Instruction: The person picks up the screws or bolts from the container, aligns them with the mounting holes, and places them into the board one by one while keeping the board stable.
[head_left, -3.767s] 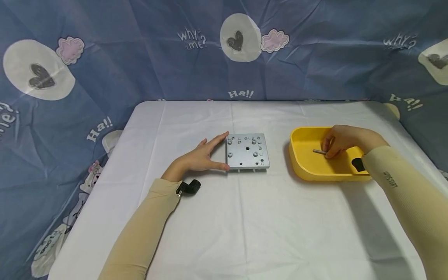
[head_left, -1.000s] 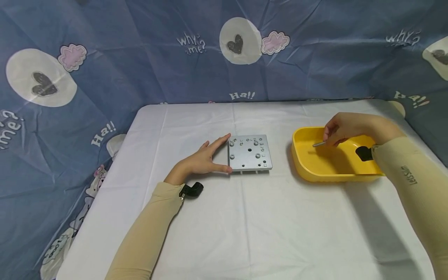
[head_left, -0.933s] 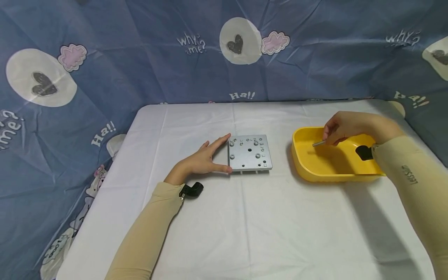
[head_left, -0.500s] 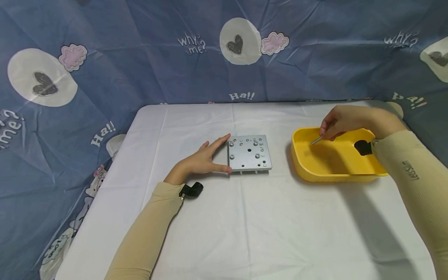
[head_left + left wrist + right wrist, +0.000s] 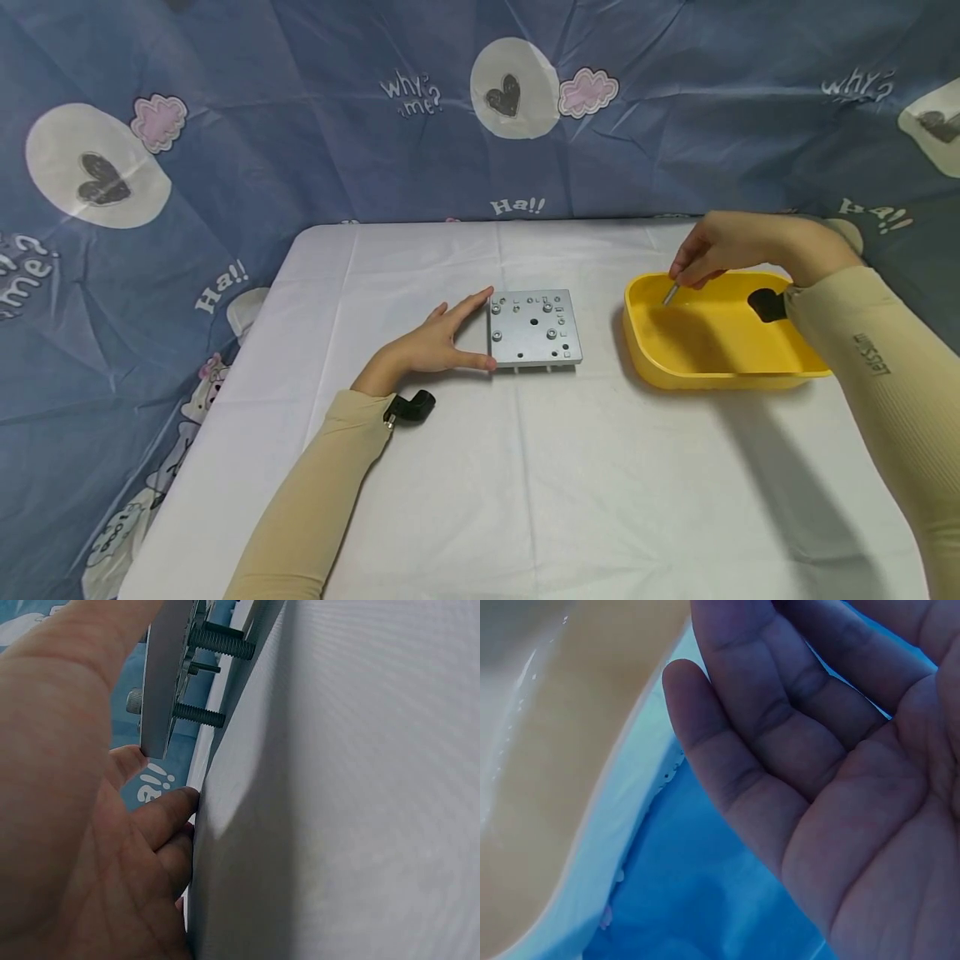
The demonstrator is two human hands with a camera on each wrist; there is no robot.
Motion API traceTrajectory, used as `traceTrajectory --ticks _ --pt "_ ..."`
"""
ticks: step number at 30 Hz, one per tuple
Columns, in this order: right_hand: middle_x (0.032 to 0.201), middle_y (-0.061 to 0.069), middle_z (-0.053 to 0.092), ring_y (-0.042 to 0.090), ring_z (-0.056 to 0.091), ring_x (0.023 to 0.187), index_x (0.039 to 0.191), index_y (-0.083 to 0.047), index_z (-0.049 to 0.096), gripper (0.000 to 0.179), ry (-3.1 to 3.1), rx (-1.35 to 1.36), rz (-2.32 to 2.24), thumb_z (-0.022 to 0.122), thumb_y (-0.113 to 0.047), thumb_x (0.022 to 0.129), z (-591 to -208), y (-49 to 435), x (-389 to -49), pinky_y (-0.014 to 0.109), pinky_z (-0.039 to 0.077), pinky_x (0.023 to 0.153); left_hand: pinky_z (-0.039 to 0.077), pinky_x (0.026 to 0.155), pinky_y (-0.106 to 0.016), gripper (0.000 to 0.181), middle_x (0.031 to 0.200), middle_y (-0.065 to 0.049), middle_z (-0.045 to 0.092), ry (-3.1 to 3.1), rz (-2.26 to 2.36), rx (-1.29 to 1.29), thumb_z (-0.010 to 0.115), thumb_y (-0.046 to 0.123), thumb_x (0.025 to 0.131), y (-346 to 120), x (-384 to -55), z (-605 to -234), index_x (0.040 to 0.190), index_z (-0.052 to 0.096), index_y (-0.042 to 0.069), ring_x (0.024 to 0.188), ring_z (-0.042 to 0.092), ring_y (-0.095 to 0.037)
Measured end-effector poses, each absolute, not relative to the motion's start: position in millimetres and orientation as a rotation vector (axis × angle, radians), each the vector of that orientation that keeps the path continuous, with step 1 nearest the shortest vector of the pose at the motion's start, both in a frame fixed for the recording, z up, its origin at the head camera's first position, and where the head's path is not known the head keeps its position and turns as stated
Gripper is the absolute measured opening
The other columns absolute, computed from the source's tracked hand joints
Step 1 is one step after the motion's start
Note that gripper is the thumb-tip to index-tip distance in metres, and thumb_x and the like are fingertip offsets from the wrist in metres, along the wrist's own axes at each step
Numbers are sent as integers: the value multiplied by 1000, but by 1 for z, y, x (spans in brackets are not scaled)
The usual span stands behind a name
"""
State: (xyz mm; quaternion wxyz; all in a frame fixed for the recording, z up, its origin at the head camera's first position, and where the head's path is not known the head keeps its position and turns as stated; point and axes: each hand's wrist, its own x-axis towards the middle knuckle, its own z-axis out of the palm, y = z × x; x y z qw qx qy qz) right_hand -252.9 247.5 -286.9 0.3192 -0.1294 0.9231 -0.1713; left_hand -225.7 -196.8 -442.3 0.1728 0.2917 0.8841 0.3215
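Observation:
In the head view my left hand (image 5: pixel 426 343) rests against the left side of a grey metal plate (image 5: pixel 517 340). Its index finger and thumb are nearly straight, touching the far and near left corners. The left wrist view shows the plate (image 5: pixel 161 682) raised off the table, threaded screws (image 5: pixel 199 714) sticking out beneath. Over the far left part of a yellow tray (image 5: pixel 712 381), my right hand (image 5: pixel 723 247) pinches a short grey metal rod (image 5: pixel 670 295) that points down and tilts. In the right wrist view the curled fingers (image 5: pixel 705 742) show, but the rod is hidden.
A white cloth (image 5: pixel 600 467) covers the table, and a blue printed curtain (image 5: pixel 337 150) hangs behind and beside it. The tray stands to the right of the plate, its near and left walls facing the person.
My right hand has risen from inside the tray and shifted slightly left with the rod, which has swung from nearly level to steeply tilted. My left hand and the plate stay put.

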Motion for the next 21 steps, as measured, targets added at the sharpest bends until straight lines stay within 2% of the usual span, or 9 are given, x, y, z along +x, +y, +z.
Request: traceTrajectory --ticks 6,16,21 --pt "100 1 81 13 70 92 127 3 76 35 2438 -355 -459 78 -21 101 -280 239 -256 29 65 91 -12 138 -50 123 182 1 15 2502 919 829 88 58 84 -198 -227 -441 174 6 38 169 14 -25" --pt "99 2 82 11 72 92 125 3 76 32 2453 -388 -486 76 -17 101 -271 222 -260 32 66 93 -12 138 -50 123 182 1 16 2490 923 824 88 58 84 -200 -229 -438 173 6 41 169 14 -26" --pt "100 0 81 13 73 96 125 3 76 31 2444 -416 -481 76 -16 101 -268 214 -264 40 66 97 -12 138 -50 122 182 1 15 2481 919 830 88 57 85 -201 -229 -437 174 6 40 169 14 -26"
